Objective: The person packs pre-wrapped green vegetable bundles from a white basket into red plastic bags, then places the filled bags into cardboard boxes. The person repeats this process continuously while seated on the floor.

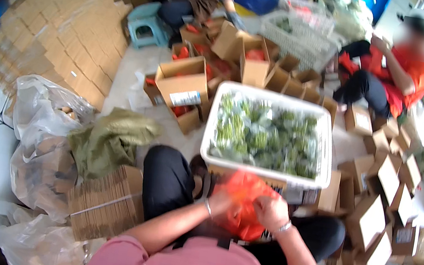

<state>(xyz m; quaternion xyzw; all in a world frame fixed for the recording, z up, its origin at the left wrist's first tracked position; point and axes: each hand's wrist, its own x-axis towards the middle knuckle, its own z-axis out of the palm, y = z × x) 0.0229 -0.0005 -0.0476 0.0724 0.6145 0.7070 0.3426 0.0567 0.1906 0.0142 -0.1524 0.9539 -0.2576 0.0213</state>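
Between my knees, both hands are on a thin red plastic bag (249,224). My left hand (223,203) is blurred at the bag's left side, with its fingers partly hidden by the plastic. Curled into a fist, my right hand (271,212) grips the bag's right side. What the bag holds, if anything, cannot be made out. Just beyond my hands stands a white plastic basket (264,170), filled with several clear-wrapped packs of green produce (264,135).
Cardboard boxes, some with red bags inside, stand behind the basket (183,80) and at right (366,221). Bundled flat cartons (108,203), an olive sack (112,140) and plastic bags (43,145) lie at left. Two people sit beyond, near a blue stool (146,23) and crates (301,37).
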